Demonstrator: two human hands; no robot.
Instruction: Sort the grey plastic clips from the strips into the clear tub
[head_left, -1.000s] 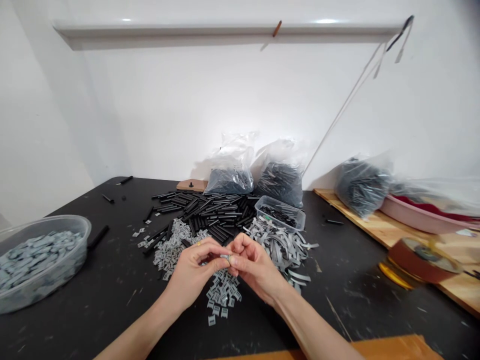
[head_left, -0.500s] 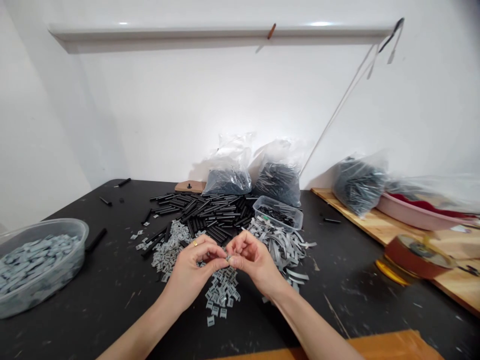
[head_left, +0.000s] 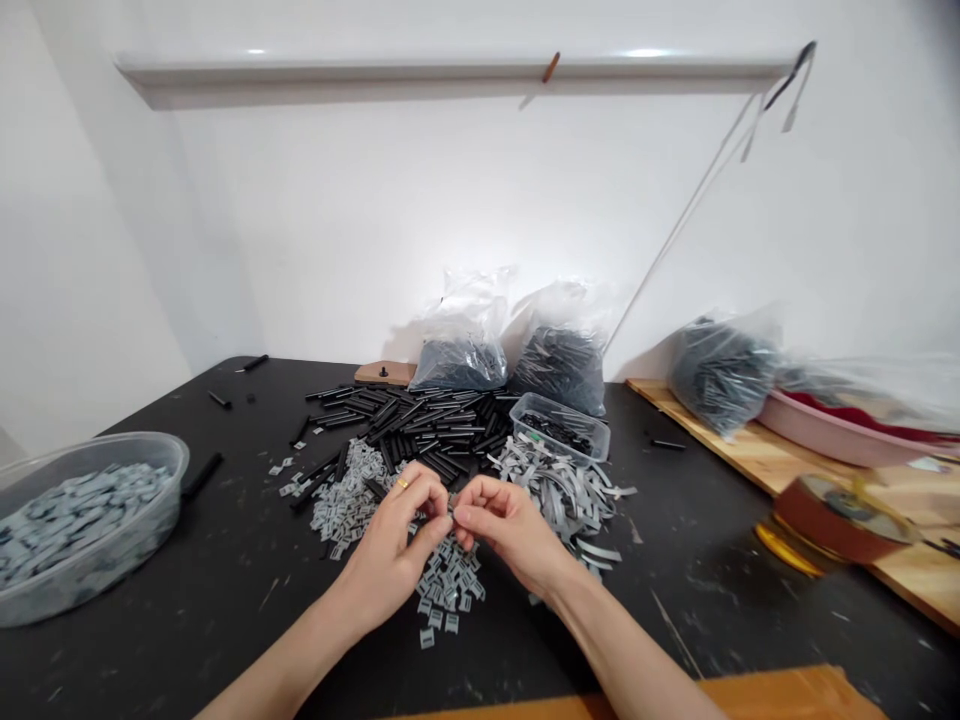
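My left hand [head_left: 394,548] and my right hand [head_left: 510,528] meet above the black worktable, fingertips pinching a small grey plastic piece [head_left: 452,521] that they mostly hide. Directly below them lies a scatter of small grey plastic clips [head_left: 448,585]. More of these clips form a heap [head_left: 349,497] beyond my left hand. A tangle of flat grey plastic strips [head_left: 559,495] lies beyond my right hand, and a large pile of black rods [head_left: 427,430] spreads behind both hands.
A clear tub of grey pieces [head_left: 90,525] stands at the left. A small clear box of black pieces [head_left: 559,428] and plastic bags of black parts [head_left: 459,362] sit at the back. To the right are a wooden board [head_left: 750,435], a pink basin [head_left: 840,430] and a tape roll [head_left: 840,515].
My hands have drawn slightly lower and closer around the small grey piece. The whole view has shifted a little as my head moved.
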